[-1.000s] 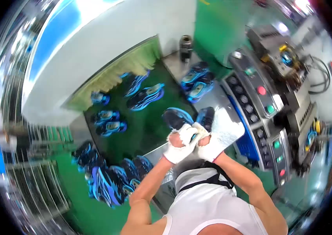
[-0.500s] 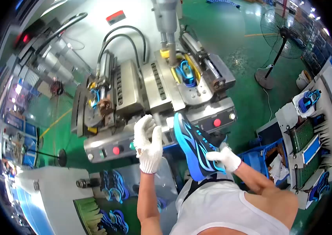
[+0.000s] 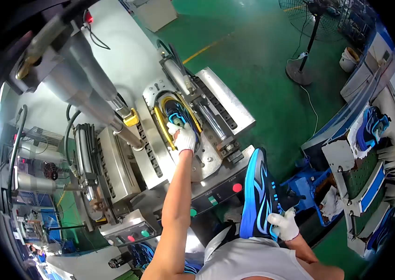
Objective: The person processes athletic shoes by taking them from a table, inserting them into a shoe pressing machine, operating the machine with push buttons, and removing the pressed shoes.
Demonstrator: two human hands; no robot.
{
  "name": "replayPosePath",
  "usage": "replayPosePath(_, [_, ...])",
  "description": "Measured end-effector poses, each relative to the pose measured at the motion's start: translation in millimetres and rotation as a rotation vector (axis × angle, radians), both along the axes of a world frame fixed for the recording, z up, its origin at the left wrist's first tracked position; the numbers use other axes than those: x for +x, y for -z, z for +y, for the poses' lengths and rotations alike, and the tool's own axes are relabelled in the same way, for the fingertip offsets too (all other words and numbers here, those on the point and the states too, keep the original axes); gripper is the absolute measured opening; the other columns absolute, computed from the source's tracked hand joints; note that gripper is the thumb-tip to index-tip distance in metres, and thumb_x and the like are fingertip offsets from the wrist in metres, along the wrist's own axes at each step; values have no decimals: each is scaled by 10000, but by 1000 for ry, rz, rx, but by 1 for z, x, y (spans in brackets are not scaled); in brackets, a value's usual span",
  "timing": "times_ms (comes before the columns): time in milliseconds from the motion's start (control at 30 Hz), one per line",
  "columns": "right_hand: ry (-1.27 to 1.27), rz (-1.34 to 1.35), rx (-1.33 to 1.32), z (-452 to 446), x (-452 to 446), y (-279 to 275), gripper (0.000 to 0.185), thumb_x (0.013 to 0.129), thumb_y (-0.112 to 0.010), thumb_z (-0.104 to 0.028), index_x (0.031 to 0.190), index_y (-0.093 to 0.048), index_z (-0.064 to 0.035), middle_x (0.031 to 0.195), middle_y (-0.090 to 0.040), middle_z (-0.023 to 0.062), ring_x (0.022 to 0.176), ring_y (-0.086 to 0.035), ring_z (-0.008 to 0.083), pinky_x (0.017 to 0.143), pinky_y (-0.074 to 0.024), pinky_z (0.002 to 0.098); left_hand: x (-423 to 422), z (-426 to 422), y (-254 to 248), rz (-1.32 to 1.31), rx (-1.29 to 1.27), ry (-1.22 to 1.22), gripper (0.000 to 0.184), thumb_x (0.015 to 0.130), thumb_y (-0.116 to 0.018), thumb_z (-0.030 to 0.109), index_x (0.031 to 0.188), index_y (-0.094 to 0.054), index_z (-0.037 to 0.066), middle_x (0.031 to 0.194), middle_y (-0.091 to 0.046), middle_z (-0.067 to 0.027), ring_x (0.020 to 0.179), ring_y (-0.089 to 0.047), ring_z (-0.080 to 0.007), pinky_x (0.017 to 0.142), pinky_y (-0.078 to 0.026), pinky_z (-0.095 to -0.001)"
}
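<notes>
My left hand, in a white glove, reaches into the machine's press station and has its fingers closed at the opening of a black and blue shoe. That shoe lies between yellow pads. My right hand, also gloved, grips the heel end of another blue and black shoe, which is held toe up in front of the machine's right side.
Metal cylinders stand over the machine's left part. A control panel with a red button runs along its front. At the right are a blue bin and a rack holding shoes. A fan stands behind.
My left hand has moved from above the panel onto the shoe in the machine. The view has shifted toward the press station. My right hand still holds its shoe.
</notes>
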State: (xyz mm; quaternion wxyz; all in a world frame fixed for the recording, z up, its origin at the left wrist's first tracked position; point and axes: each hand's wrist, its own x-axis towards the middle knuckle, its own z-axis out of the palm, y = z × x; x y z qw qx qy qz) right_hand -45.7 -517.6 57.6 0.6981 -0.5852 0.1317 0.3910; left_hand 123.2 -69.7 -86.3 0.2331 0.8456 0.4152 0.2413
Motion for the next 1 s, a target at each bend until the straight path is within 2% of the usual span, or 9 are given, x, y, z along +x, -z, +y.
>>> replayPosePath(100, [-1,89,-38,3,8,-3,520,821,-690,-62,1328,-600,12,1071,-733,75,903,-693,153,778,-586,331,-11,12,-9,38,-86,35,734,914,-673,309,1466,-345,-45,1335,-580,-355,1226,-597,-494,1055,-472,-500])
replayPosePath(233, [108,-185,32,35,22,26,258,840,-792,-69,711,-574,-113,662,-536,-34,479,-484,80,429,-346,284,-39,33,-69,-103,-360,44,433,919,-684,257,1264,-615,5,1185,-705,-199,1042,-701,-325,946,-539,-404])
replayPosePath(333, [28,-250,-36,62,44,-24,84,837,-801,-70,901,-755,-42,755,-659,33,580,-600,123,520,-458,302,-84,25,-110,-365,-870,49,368,937,-702,215,1221,-669,-16,1064,-722,-98,951,-691,-200,864,-550,-332])
replayPosePath(367, [-150,-1006,-231,66,55,-8,146,836,-803,-70,977,-768,-51,841,-694,56,671,-642,143,594,-496,315,-106,11,-126,-262,-629,65,418,947,-700,214,1281,-643,-30,1122,-715,-115,1012,-682,-213,897,-539,-346])
replayPosePath(567, [-411,-490,-212,179,129,-47,377,839,-866,-294,1016,-719,4,891,-689,22,721,-582,98,641,-503,286,-280,-68,-165,-519,-719,147,662,984,-616,86,1572,-348,-58,1527,-497,-179,1377,-494,-238,1145,-391,-348])
replayPosePath(667, [-465,-290,353,286,192,-28,268,878,-801,-82,1103,-700,26,937,-737,88,795,-707,174,691,-585,325,-367,-93,-175,-509,-779,132,619,949,-557,-4,1544,-388,-28,1416,-543,-129,1236,-540,-195,1044,-436,-297])
replayPosePath(733, [-565,-431,139,358,229,-7,276,830,-800,-58,1080,-715,22,968,-748,119,827,-714,198,751,-592,344,-428,-111,-175,-375,-960,-28,501,928,-552,-18,1423,-478,-13,1235,-587,-71,1055,-557,-154,898,-462,-261])
replayPosePath(800, [-710,-1159,-734,420,239,33,441,785,-726,-311,1087,-737,10,1103,-746,241,967,-743,362,899,-585,420,-473,-134,-171,-289,-844,-65,392,923,-556,-20,1312,-511,5,1090,-560,-30,917,-508,-120,783,-440,-235])
replayPosePath(1000, [-744,-1292,-871,458,258,103,361,778,-624,-321,974,-761,-51,1119,-745,233,1028,-734,390,882,-583,474,-588,-213,-81,-183,-876,-637,731,967,-608,94,1583,-245,-58,1500,-505,-253,1388,-520,-321,1148,-416,-388])
